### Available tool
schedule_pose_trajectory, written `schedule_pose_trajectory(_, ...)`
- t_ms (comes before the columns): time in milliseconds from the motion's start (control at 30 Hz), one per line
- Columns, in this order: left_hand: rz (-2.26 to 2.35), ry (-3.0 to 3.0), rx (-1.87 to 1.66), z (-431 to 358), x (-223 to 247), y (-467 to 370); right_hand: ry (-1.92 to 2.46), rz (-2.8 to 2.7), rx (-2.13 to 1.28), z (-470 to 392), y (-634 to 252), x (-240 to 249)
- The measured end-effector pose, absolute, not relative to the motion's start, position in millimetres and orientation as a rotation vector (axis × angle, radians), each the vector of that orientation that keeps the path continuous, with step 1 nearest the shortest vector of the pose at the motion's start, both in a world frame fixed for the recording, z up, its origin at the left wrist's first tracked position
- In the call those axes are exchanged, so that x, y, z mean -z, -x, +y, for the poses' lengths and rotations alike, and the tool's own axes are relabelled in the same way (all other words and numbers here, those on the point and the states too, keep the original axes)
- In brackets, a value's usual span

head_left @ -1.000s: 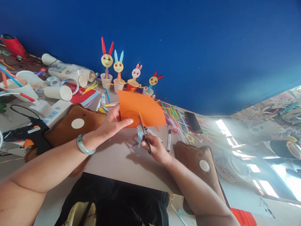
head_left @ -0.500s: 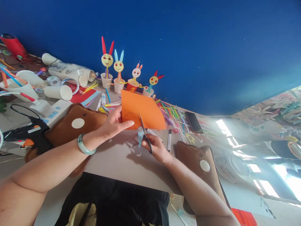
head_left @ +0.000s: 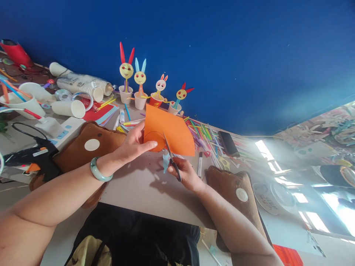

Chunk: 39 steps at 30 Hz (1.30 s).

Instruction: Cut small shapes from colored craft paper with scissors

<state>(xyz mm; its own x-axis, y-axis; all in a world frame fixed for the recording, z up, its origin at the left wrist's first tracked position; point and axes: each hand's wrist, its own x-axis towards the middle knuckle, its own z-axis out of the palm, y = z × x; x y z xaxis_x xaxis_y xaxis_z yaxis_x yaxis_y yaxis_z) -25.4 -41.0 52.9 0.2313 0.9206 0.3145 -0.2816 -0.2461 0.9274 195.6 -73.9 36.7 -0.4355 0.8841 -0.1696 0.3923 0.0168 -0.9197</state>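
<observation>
My left hand (head_left: pixel 138 143) pinches the left edge of an orange sheet of paper (head_left: pixel 177 131), thumb in front and fingers mostly hidden behind. A dark curved line, part of a circle, is drawn on the sheet near my thumb. My right hand (head_left: pixel 186 173) grips black-handled scissors (head_left: pixel 172 159), whose blades lie at the sheet's lower part, just right of the drawn curve. A slit runs up from the bottom edge there. Under the paper, a light blue scrap (head_left: pixel 165 162) shows beside the scissors.
Rabbit-faced figures in cups (head_left: pixel 140 100) line the blue wall. Brown cushions (head_left: pixel 91 144) flank the work spot. A black glue gun (head_left: pixel 41 159) and power strip (head_left: pixel 68 129) lie left; colourful sticks (head_left: pixel 205 136), a phone (head_left: pixel 228 144) and a marker (head_left: pixel 200 164) lie right.
The orange sheet has tilted slightly, its right side dropping a little lower. Both hands keep their hold, with the scissors shifted only slightly.
</observation>
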Motion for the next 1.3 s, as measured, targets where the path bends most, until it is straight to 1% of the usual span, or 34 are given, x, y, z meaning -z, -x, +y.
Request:
schedule_pose_trajectory(533,0.757,-1.299,-1.287,-41.6,-55.3,27.7,1.274,-1.852,-1.413,-73.3,-196.6,-33.6)
schedule_pose_trajectory(1300,0.746,-1.332,-1.300,-38.1,-49.5,30.4,1.260,-1.822,-1.491,-71.6,-198.5,-28.0)
